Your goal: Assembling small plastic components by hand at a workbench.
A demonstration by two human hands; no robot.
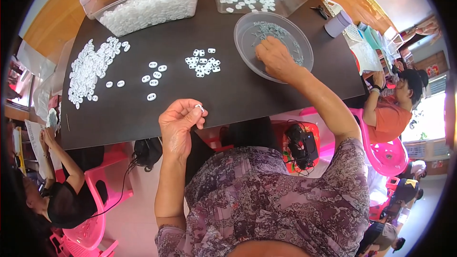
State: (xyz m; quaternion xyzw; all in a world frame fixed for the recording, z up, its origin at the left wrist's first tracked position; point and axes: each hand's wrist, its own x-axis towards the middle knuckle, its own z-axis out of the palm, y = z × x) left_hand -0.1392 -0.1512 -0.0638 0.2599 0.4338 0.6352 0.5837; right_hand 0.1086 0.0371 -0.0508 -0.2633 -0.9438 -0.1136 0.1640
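Observation:
Near the front edge of the dark table, my left hand pinches a small white plastic piece between thumb and fingertips. My right hand reaches into a round clear plastic tub holding small grey metal screws. Its fingers are bent together, and whatever is between them is hidden. Between the hands lies a cluster of small square-ended white pieces. Left of it are several oval white pieces with two holes, set apart from a large heap of the same kind.
A clear bin full of white pieces stands at the far left, and another bin with fewer pieces behind the tub. Black-handled pliers and a lidded cup are at the far right. People sit on both sides; pink chairs stand nearby.

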